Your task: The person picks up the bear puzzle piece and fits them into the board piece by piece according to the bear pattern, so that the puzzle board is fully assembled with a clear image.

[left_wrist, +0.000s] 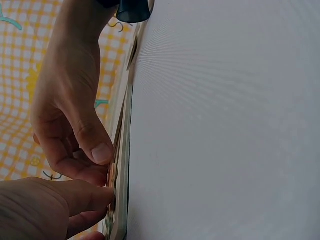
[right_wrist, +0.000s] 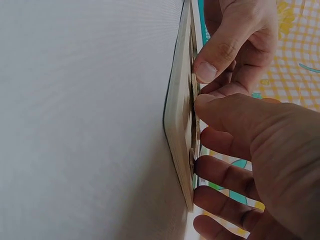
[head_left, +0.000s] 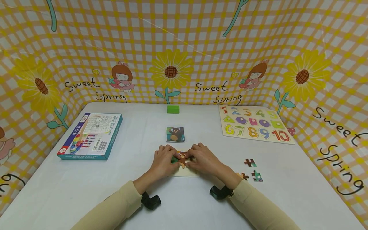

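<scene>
Both hands meet over a small wooden puzzle board (head_left: 185, 173) at the middle of the table. With thumb and fingers, my left hand (head_left: 164, 162) pinches the left side of a brown bear puzzle piece (head_left: 183, 156). Its right side is pinched by my right hand (head_left: 206, 160). In the right wrist view the piece (right_wrist: 195, 107) stands slightly raised and tilted on the board (right_wrist: 176, 107), with both thumbs against it. Edge-on, the left wrist view shows the board (left_wrist: 123, 150) and touching fingertips. Fingers cover much of the board's picture.
Loose puzzle pieces (head_left: 257, 176) lie right of the right forearm. Behind the board is a square bear picture (head_left: 175, 134), then a green block (head_left: 173, 109). A boxed toy (head_left: 90, 135) lies at left, a number-and-shape board (head_left: 256, 124) at back right.
</scene>
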{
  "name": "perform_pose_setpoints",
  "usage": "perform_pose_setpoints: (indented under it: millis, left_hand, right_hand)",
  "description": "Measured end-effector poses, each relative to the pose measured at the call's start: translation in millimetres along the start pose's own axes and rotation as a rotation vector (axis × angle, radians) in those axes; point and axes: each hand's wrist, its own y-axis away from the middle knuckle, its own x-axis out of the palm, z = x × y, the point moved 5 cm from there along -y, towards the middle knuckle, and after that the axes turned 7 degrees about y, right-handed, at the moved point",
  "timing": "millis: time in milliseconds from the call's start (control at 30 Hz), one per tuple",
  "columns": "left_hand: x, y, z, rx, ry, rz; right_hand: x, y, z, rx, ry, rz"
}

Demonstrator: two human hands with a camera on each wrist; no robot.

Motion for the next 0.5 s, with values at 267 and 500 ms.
perform_pose_setpoints:
  millis: [267, 500]
  left_hand:
    - [0.1, -0.1, 0.0, 0.002, -0.003, -0.003]
    - [0.7, -0.5, 0.3, 0.003, -0.005, -0.003]
  right_hand:
    - [-0.1, 0.1, 0.4, -0.007, 0.005, -0.009]
    - [0.8, 0.2, -0.6, -0.009, 0.005, -0.010]
